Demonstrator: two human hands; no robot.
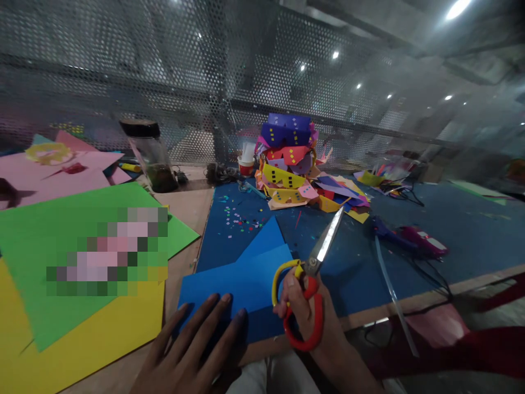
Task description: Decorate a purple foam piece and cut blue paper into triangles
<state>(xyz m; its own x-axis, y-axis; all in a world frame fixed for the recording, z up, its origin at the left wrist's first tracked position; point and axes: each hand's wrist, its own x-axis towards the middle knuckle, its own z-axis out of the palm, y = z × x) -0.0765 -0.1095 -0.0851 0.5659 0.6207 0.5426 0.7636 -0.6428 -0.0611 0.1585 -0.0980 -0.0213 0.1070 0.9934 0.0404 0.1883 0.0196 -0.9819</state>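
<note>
My right hand (305, 306) grips a pair of scissors (322, 246) by its red and yellow handles. The blades are together and point up and away over the blue table. Flat on the near edge of a bright blue paper sheet (233, 273) rests my left hand (197, 339), its fingers spread. A pointed flap of the same blue rises at the sheet's far side (266, 238). The scissor handles overlap the sheet's right end.
Green (61, 230) and yellow sheets (123, 339) lie at left, near a dark-lidded jar (147, 158). Decorated paper bands (287, 158) are stacked at the back, with paper scraps (340, 191) beside them. A glue gun (410, 238) with a trailing cord lies at right.
</note>
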